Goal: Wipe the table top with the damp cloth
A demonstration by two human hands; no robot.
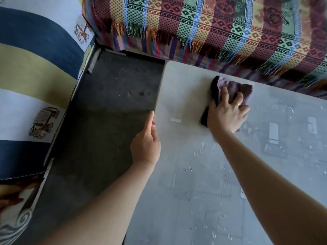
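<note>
A light grey table top (185, 174) fills the lower right, dotted with water drops and wet streaks. A dark purple cloth (230, 87) lies bunched on the far part of the table, near its back edge. My right hand (226, 114) presses flat on the cloth, fingers spread over it, a ring on one finger. My left hand (146, 142) grips the table's left edge, thumb on top, fingers curled under.
A sofa with a multicoloured fringed throw (212, 29) runs along the table's far side. A striped blue, yellow and white cushion (35, 68) stands at left. Dark floor (115, 103) lies between them. A small white mark (176, 119) sits on the table.
</note>
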